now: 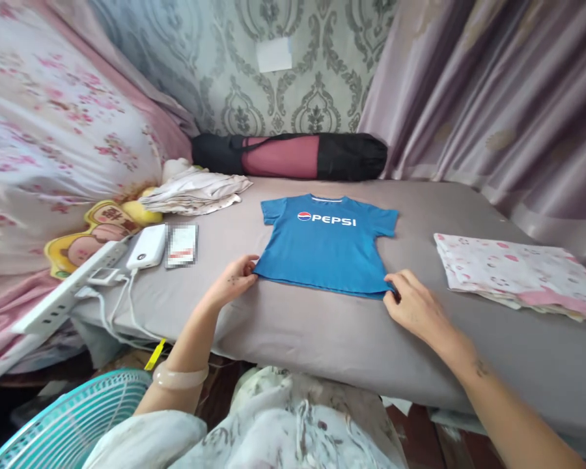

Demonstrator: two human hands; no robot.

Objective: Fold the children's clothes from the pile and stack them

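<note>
A small blue T-shirt (325, 254) with a white PEPSI print lies spread flat, front side up, on the grey bed sheet (293, 326). Its neckline points away from me and its hem faces me. My left hand (234, 280) pinches the hem's left corner between thumb and fingers. At the right corner of the hem, my right hand (413, 299) has its thumb and fingers closed on the fabric. Both sleeves lie out to the sides.
Folded patterned cloth (517, 270) lies at right. Pale folded fabric (200, 190), a power bank (147, 246) with cables and a power strip (73, 286) are at left. A long black-and-pink bag (288, 156) lines the wall; a turquoise fan (78, 420) stands at lower left.
</note>
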